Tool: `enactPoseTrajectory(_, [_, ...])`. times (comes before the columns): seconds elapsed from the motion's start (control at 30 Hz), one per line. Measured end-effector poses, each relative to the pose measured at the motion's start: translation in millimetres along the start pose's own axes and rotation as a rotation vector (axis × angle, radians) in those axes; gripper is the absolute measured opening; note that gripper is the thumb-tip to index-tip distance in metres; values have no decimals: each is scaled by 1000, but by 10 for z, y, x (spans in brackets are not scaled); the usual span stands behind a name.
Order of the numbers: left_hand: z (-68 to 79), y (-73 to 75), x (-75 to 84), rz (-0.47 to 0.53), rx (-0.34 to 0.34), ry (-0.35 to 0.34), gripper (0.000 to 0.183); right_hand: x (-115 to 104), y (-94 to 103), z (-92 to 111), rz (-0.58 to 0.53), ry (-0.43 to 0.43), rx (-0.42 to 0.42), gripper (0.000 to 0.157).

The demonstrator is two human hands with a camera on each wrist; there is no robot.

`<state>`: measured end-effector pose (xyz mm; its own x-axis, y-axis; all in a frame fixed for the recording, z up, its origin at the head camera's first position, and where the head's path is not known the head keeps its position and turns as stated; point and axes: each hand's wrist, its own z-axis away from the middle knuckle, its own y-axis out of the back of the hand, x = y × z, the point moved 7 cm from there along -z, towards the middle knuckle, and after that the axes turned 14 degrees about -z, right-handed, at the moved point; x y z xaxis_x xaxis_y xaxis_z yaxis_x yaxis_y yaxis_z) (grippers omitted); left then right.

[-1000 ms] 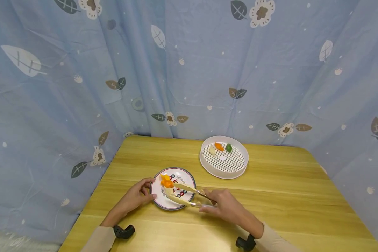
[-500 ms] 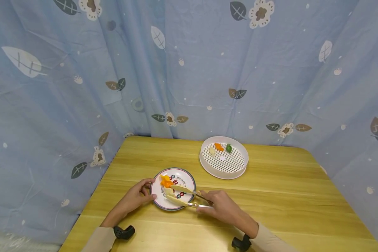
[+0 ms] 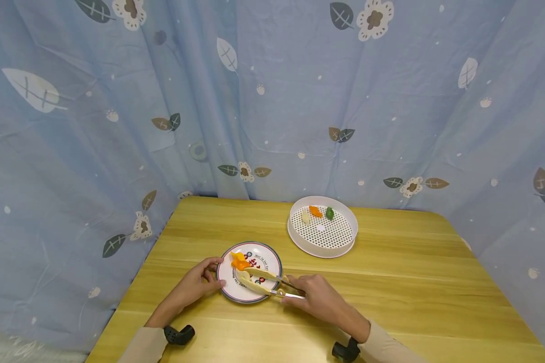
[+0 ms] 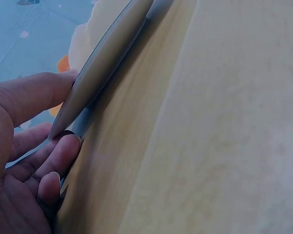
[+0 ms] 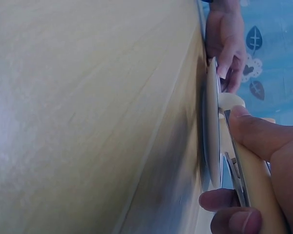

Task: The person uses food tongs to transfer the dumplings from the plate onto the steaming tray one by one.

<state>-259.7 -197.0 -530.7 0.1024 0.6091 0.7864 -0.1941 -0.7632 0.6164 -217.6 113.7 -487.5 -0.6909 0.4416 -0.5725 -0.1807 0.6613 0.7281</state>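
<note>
My left hand (image 3: 197,282) holds the left rim of a white printed plate (image 3: 272,262), thumb on the rim and fingertips under its edge in the left wrist view. My right hand (image 3: 319,297) grips metal-handled tongs (image 5: 258,180) with pale yellow arms, reaching over the plate from the right. Between the tong tips is a small pale piece (image 3: 242,275), largely hidden by them. Touching the upper arm's tip in the head view is an orange piece (image 3: 240,264), with a yellow piece (image 3: 238,256) just behind it on the plate.
A round white steamer basket (image 3: 319,251) with a perforated base stands behind and right of the plate. It contains an orange piece (image 3: 315,211), a green piece (image 3: 329,213) and a pale piece (image 3: 305,217). Patterned blue curtains (image 3: 290,101) hang around the wooden table (image 3: 404,282).
My right hand has shifted slightly left, and the tong arms have drawn closer together around the pale piece. The left hand and plate have stayed put.
</note>
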Motion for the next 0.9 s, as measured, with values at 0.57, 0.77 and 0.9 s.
enactPoseTrajectory(0.57, [-7, -3, -14, -16, -2, -6, 61, -5, 173, 0, -18, -73, 10, 59])
enactPoseTrajectory(0.77, [-4, -5, -23, -7, -5, -8, 61, -31, 240, -3, -31, -59, 30, 56])
enactPoseTrajectory(0.9, [-6, -11, -36, -9, -4, -20, 60, -29, 300, -6, -27, -68, 52, 59])
